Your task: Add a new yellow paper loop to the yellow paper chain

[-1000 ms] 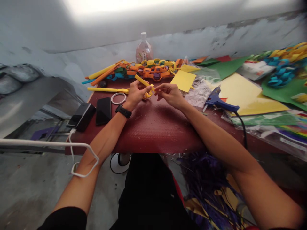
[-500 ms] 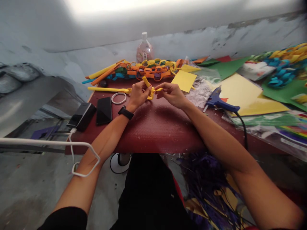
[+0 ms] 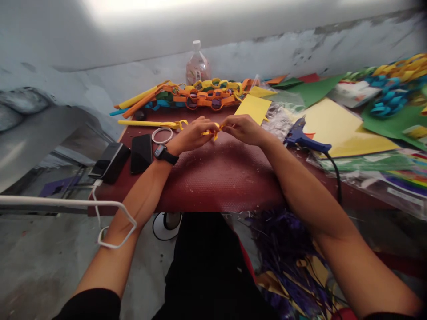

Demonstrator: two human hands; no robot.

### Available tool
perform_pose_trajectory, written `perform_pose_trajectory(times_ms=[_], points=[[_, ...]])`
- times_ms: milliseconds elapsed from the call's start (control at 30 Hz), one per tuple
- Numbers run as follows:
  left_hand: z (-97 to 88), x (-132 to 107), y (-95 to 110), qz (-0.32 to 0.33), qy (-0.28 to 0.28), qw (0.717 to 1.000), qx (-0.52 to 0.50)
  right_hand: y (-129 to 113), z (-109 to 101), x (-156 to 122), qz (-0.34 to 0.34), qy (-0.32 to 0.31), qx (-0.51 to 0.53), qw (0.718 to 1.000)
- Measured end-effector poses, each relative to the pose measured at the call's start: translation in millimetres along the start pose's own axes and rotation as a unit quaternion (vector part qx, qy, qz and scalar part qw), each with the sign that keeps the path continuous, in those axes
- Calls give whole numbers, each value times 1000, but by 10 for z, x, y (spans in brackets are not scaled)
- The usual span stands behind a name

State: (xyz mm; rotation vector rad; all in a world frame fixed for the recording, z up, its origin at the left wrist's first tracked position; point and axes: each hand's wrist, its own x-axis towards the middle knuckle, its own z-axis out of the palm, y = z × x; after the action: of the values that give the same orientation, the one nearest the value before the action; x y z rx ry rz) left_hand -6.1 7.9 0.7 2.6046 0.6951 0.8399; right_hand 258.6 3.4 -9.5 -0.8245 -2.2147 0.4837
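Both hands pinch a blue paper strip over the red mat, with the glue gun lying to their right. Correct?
No: in the head view the paper strip between left hand and right hand is yellow, not blue. The red mat and glue gun are as stated.

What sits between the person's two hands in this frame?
A yellow paper strip, pinched from either side by the left hand and the right hand, above the dark red table. The head view shows it.

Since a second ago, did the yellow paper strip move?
Yes. The yellow paper strip came down and away from the paper chain; its end no longer sticks up.
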Motion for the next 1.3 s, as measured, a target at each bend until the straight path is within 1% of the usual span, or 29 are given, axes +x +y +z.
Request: perform_pose_trajectory(times_ms=[133,233,333,400,467,533,667,767,867,1033,1200,1300], points=[[5,-40,-27,37,-96,994,38,-6,-27,-27,-17,-109,-8,994],[13,-54,29,30,-147,986,69,-42,-16,-32,-35,-170,-11,985],[-3,-45,151,14,-186,978,97,-87,13,-26,-59,-202,-13,977],[-20,-34,219,16,-206,974,96,-110,30,-25,-67,-212,-14,975],[-29,-25,245,20,-218,972,90,-119,37,-32,-64,-214,-9,975],[-26,-24,230,20,-216,972,90,-111,36,-43,-54,-216,3,975],[-4,-42,160,7,-181,977,112,-60,31,-60,-36,-217,38,975],[8,-58,135,8,-178,978,108,-34,35,-58,-31,-219,48,974],[25,-66,129,9,-176,979,103,-41,48,-53,-37,-216,42,975],[59,-64,114,-7,-161,977,137,-32,84,-52,-41,-216,36,975],[68,-64,111,-9,-151,977,149,35,102,-56,-42,-188,12,981],[69,-63,116,-13,-140,979,146,20,92,-50,-32,-182,6,983]])
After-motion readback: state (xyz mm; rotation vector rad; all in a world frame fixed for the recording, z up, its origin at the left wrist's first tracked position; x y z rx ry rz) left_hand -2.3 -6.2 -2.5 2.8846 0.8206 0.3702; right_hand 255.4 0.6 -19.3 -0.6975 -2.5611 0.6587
